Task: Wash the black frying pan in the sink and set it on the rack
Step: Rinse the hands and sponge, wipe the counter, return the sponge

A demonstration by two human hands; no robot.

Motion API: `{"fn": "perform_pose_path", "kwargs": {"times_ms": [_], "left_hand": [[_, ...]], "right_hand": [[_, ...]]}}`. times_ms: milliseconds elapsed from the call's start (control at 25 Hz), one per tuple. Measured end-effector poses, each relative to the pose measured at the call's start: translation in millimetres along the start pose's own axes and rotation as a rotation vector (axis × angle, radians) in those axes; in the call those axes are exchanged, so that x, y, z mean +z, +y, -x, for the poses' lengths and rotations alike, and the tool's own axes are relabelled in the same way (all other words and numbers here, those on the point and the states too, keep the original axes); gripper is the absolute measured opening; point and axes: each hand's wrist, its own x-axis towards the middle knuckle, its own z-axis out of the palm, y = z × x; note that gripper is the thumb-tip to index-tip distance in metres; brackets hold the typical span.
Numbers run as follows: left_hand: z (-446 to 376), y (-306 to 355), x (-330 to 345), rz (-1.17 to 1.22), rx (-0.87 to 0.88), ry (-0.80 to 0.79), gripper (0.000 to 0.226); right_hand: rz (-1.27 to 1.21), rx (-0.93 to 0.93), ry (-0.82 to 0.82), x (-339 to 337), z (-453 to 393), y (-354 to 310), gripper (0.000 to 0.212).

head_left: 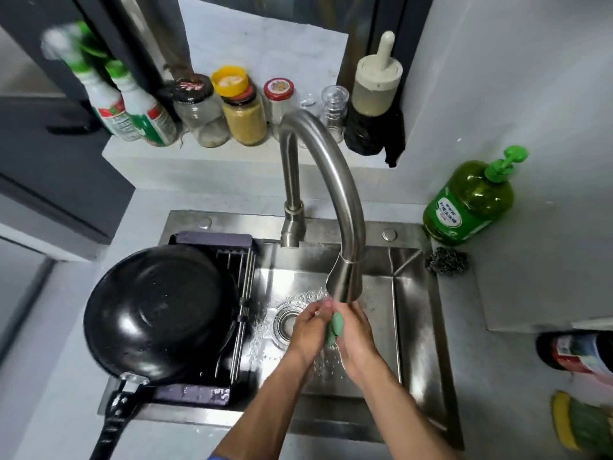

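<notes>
Rinsing under the faucet (326, 200), left hand (310, 330) and right hand (356, 336) together squeezed a green cloth (334, 331) over the sink (411, 293), likely cleanup, since the black frying pan (159, 313) already sat upside-down on the rack (245, 260) at nine o'clock, draining.

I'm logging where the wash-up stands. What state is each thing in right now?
Pan: upside down on the rack, handle toward the camera.
Tap: running.
Green cloth: held between both hands under the water.
Left hand: grips the cloth.
Right hand: grips the cloth.
Soap bottle: upright beside the sink.
</notes>
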Motion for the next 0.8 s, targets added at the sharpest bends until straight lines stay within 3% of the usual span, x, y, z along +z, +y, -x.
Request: {"fn": "perform_pose_path", "kwargs": {"times_ms": [160,240,360,480,600,720,800], "left_hand": [[3,2,-7,0.214,0.169,0.095,0.020],[0,1,-10,0.081,0.243,0.169,0.027],[-9,4,-20,0.019,0.230,0.269,0.007],[-12,11,-29,-0.006,0.235,0.217,0.023],[-5,17,-33,0.052,0.192,0.071,0.011],[-9,6,-48,0.160,0.061,0.056,0.028],[-15,-7,-57,0.262,0.005,0.089,0.035]], "right_hand": [[-0.102,0.046,0.014,8,-8,-4,0.014],[-0.098,0.075,0.012,7,-10,-4,0.014],[-0.096,0.059,-0.098,0,-6,-2,0.010],[0.082,-0.029,0.068,-8,-16,3,0.013],[0.164,-0.065,0.228,-12,-24,4,0.013],[0.098,0.028,0.221,-16,-28,0,0.005],[-0.005,0.100,0.145,-16,-27,-3,0.013]]}}
